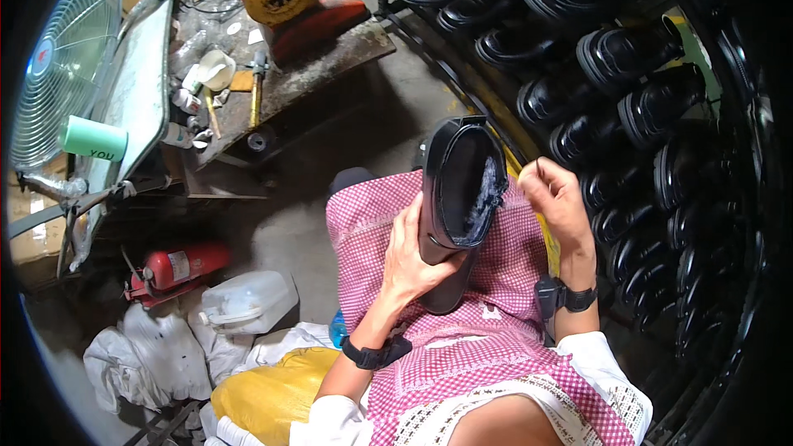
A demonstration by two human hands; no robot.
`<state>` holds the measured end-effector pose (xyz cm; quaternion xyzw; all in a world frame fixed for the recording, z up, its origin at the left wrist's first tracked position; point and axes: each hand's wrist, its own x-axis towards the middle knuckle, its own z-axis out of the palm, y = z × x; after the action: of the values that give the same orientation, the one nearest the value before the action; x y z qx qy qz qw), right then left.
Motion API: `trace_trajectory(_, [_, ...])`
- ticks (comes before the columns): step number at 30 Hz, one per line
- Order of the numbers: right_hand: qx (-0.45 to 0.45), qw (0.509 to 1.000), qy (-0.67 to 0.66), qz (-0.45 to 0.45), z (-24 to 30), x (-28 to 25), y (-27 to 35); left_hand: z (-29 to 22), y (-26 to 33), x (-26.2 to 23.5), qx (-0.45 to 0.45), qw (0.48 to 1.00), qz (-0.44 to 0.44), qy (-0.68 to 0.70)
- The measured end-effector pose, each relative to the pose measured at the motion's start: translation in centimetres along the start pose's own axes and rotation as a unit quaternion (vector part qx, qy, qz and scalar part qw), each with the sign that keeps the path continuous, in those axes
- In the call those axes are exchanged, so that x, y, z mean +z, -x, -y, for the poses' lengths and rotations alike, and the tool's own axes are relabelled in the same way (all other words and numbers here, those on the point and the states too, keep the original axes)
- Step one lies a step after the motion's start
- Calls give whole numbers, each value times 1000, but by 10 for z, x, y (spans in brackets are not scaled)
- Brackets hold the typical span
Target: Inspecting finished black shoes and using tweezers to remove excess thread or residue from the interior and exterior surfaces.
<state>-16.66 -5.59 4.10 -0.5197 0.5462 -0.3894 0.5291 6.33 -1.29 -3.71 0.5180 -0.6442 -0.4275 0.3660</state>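
Note:
A tall black boot [459,190] stands upright on my lap, its open top facing me with pale fuzzy lining showing inside. My left hand [410,258] grips the boot's shaft from the left side. Just right of the boot's opening, my right hand [555,196] is raised with its fingers pinched on a thin dark needle-like thing. A pink checked apron [462,347] covers my lap. Both wrists wear black straps.
Rows of black shoes [611,58] fill a rack on the right. A cluttered metal workbench [314,58] with a hammer, a cup and an orange machine stands ahead. At the left are a fan [66,58], a red fire extinguisher [178,268], a white jug [248,301] and a yellow sack [273,392].

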Motion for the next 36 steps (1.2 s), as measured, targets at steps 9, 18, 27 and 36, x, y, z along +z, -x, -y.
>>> trace_trajectory(9, [-81, 937, 336, -57, 67, -18, 24, -14, 3, 7, -2, 995, 9, -95])
trace_trajectory(18, [-213, 764, 609, 23, 101, -11, 19, -31, 6, 11, 5, 985, -4, -172])
trace_trajectory(27, [-233, 654, 714, 85, 96, -6, 12, -35, 7, 12, -1, 981, -7, -194])
trace_trajectory(36, [-233, 789, 564, 68, 110, -17, 18, -34, 7, 13, 4, 980, -8, -197])
